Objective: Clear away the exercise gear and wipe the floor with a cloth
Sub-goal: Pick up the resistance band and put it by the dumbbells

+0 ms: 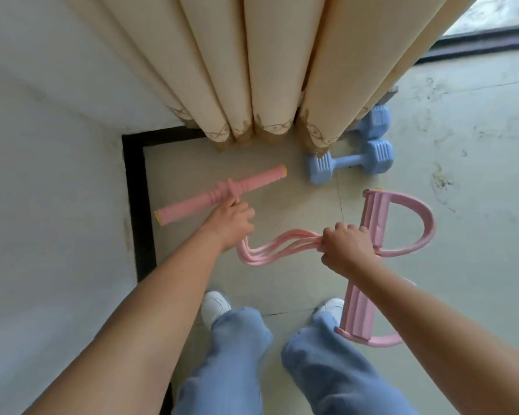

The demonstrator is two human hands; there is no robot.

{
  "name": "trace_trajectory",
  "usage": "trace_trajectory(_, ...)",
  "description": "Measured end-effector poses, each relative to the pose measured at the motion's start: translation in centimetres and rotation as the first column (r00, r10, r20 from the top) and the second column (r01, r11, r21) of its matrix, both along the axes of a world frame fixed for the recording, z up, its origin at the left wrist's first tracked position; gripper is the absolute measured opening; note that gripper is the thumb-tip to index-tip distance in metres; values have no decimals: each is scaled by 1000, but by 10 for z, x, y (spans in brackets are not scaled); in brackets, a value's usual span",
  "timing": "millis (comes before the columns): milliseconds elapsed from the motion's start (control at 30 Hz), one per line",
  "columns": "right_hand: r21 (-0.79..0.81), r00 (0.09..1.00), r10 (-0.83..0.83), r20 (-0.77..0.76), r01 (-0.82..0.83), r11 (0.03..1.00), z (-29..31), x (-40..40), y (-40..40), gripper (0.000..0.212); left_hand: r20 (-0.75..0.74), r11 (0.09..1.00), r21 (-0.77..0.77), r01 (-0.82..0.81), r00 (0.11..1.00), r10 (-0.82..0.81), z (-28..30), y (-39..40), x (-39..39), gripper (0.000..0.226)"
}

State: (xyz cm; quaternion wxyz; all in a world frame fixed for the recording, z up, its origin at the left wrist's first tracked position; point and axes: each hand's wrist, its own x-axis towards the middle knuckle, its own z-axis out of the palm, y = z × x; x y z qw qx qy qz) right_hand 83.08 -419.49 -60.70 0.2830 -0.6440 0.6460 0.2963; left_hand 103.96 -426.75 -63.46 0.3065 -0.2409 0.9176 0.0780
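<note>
A pink pedal resistance puller hangs between my hands. My left hand [232, 221] grips the middle of its pink handle bar [219, 194], which points toward the room corner. My right hand [346, 245] is closed on the bunched pink elastic tubes [270, 248] where they meet the foot pedals [399, 223]. The tubes sag in a loop between both hands. One pedal loop sticks out to the right; the other [363, 319] hangs down by my right leg. Two light blue dumbbells lie on the floor near the curtain, one [351, 161] in full sight, the other [375, 121] partly hidden.
Beige curtains [267, 70] hang down to the floor ahead. A white wall [48, 175] with a black skirting strip [137, 205] closes the left side. The pale tiled floor [462, 145] shows dirty smudges on the right. My jeans and white shoes [215, 305] are below.
</note>
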Motion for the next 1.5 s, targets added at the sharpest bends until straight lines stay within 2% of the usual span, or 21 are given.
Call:
trace_trajectory(100, -31, 999, -31, 26, 31, 999, -75, -3, 4, 33, -36, 1000, 10, 20, 999, -20, -79, -5, -10, 38)
trace_trajectory(167, -70, 995, -89, 43, 92, 993, -123, -7, 5, 33, -9, 1000, 3, 1, 1000, -1, -115, -16, -25, 34)
trace_trajectory(233, -127, 984, -162, 75, 171, 977, -169, -12, 3, 33, -50, 995, -98, 13, 999, -18, -159, -34, -31, 10)
trace_trajectory(267, -159, 975, -203, 93, 216, 963, -189, -15, 1, 32, -87, 995, -97, -19, 996, 10, -179, -42, -32, 10)
trace_trajectory(333, -240, 946, -289, 143, 317, 917, -222, -20, -5, 29, -115, 987, -153, -46, 993, 28, -207, -59, -34, 26)
trace_trajectory(433, -318, 916, -333, 224, 392, 863, -253, -24, -12, 27, -158, 980, -164, -108, 984, 82, -238, -85, -40, 29)
trace_trajectory(467, -326, 914, -327, 240, 393, 860, -259, -23, -13, 28, -158, 969, -127, -210, 969, 189, -239, -89, -45, 30)
trace_trajectory(533, -332, 908, -322, 267, 401, 854, -266, -20, -16, 29, -283, 893, -98, -440, 872, 399, -245, -97, -52, 30)
trace_trajectory(600, -328, 903, -337, 266, 413, 850, -271, -16, -19, 30, -367, 702, 12, -712, 650, 666, -251, -103, -57, 34)
trace_trajectory(633, -322, 901, -343, 266, 419, 849, -273, -15, -20, 31, -362, 613, 76, -787, 551, 752, -253, -102, -59, 37)
trace_trajectory(733, -335, 859, -389, 332, 493, 803, -275, -11, -26, 29, -379, 469, 242, -849, 362, 851, -259, -98, -58, 43)
trace_trajectory(800, -378, 776, -459, 433, 618, 689, -275, -9, -35, 21, -403, 428, 324, -844, 286, 869, -262, -95, -51, 41)
trace_trajectory(867, -449, 714, -476, 514, 696, 560, -273, -1, -48, 21, -417, 460, 349, -817, 304, 857, -265, -95, -43, 39)
trace_trajectory(933, -606, 779, -360, 514, 626, 491, -275, 12, -59, 22, -396, 506, 352, -787, 365, 843, -266, -95, -36, 42)
trace_trajectory(1000, -584, 794, -338, 506, 603, 543, -278, 25, -67, 23, -375, 515, 364, -776, 384, 844, -265, -93, -30, 45)
trace_trajectory(1100, -525, 845, -302, 442, 517, 676, -288, 38, -73, 6, -348, 491, 383, -782, 370, 861, -265, -85, -25, 42)
trace_trajectory(1133, -468, 845, -317, 431, 510, 722, -293, 40, -73, 19, -351, 504, 380, -776, 384, 854, -265, -80, -23, 40)
trace_trajectory(1167, -485, 878, -308, 367, 463, 742, -297, 39, -72, 31, -352, 525, 372, -765, 408, 843, -265, -76, -21, 39)
trace_trajectory(1300, -490, 903, -304, 305, 422, 763, -300, 38, -73, 44, -364, 650, 323, -687, 544, 756, -261, -59, -10, 42)
trace_trajectory(1500, -439, 866, -372, 335, 493, 751, -290, 36, -77, 40, -339, 699, 242, -673, 616, 711, -258, -33, 1, 57)
